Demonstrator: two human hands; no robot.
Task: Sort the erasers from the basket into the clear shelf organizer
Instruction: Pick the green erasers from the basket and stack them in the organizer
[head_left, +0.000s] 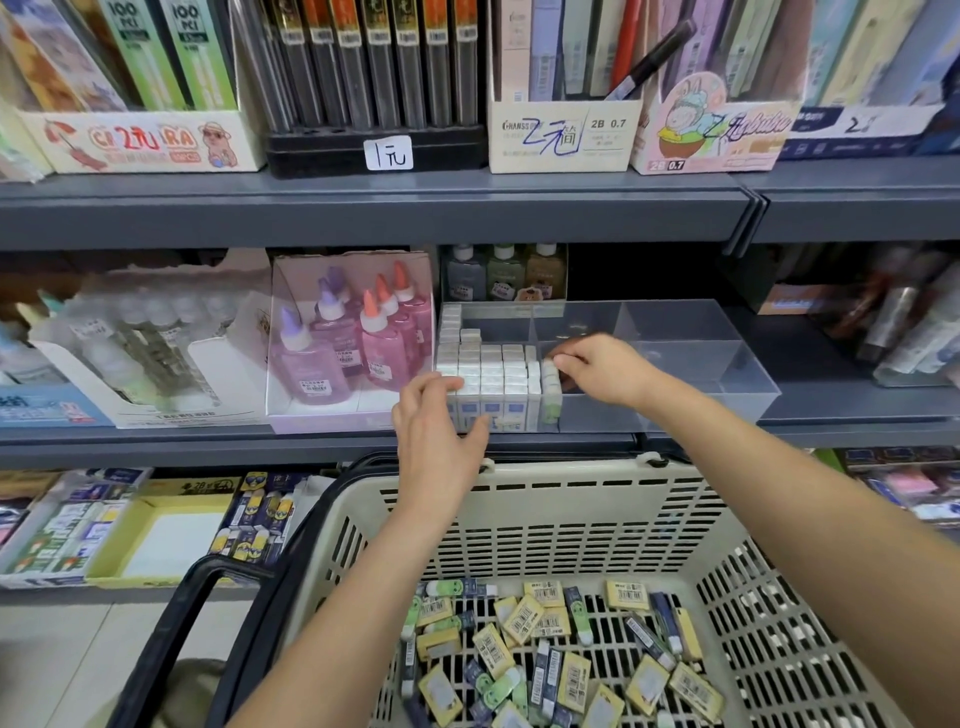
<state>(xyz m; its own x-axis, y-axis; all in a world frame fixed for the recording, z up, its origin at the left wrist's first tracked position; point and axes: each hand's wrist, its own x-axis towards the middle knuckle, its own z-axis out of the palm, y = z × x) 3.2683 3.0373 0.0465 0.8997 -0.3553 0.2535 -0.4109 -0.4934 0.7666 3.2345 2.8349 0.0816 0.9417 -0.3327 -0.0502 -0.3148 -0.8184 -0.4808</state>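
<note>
A clear shelf organizer (727, 358) stands on the middle shelf. Its left compartment holds several rows of upright white erasers (488, 371). A short column of erasers (550, 387) stands just right of the divider. My right hand (602, 371) reaches into that compartment and its fingertips pinch the top eraser of the column. My left hand (441, 421) lies over the organizer's front left corner, fingers resting on the front row of white erasers. Below, a beige basket (545, 519) holds several loose erasers (561, 660) in yellow, green and dark blue wrappers.
Glue bottles in a pink box (348, 343) stand left of the organizer, small bottles (501, 273) behind it. The grey shelf edge (311, 441) runs above the basket's black handle (176, 634). Boxes of pencil leads fill the upper shelf (374, 208).
</note>
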